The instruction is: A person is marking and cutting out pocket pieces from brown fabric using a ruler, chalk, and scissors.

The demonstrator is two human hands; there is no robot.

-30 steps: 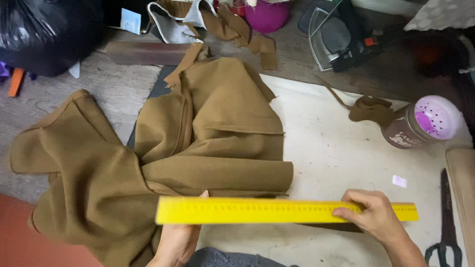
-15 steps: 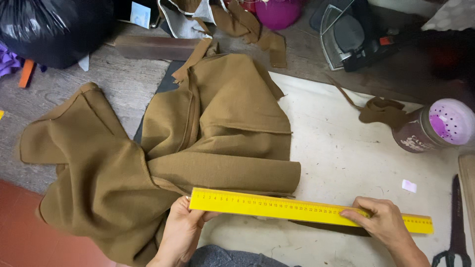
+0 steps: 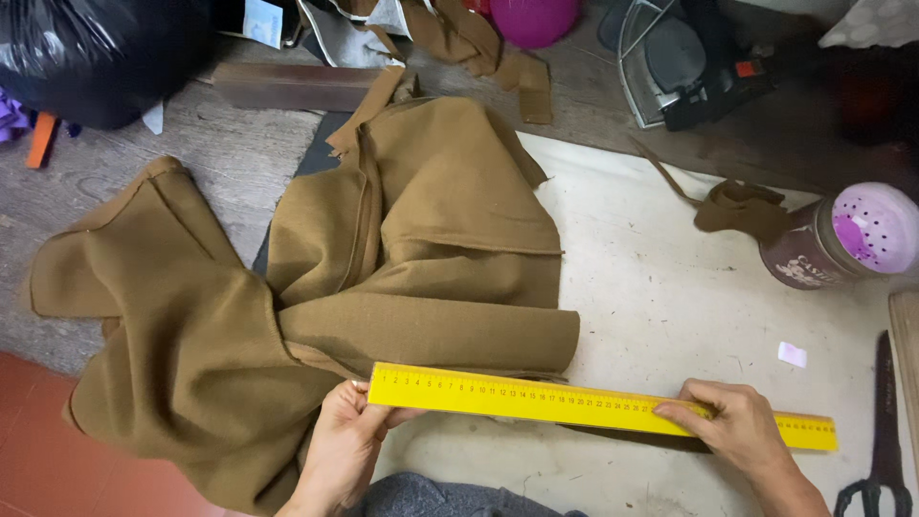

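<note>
Yellow ruler (image 3: 593, 405) lies flat across the near edge of the brown cloth (image 3: 316, 325) on the table (image 3: 670, 278), left hand (image 3: 347, 442) gripping its left end, right hand (image 3: 732, 426) pressing fingers down near its right end.

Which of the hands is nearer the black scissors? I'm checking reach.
Right. The right hand presses the yellow ruler just left of the scissors; the left hand holds the ruler's far end.
</note>
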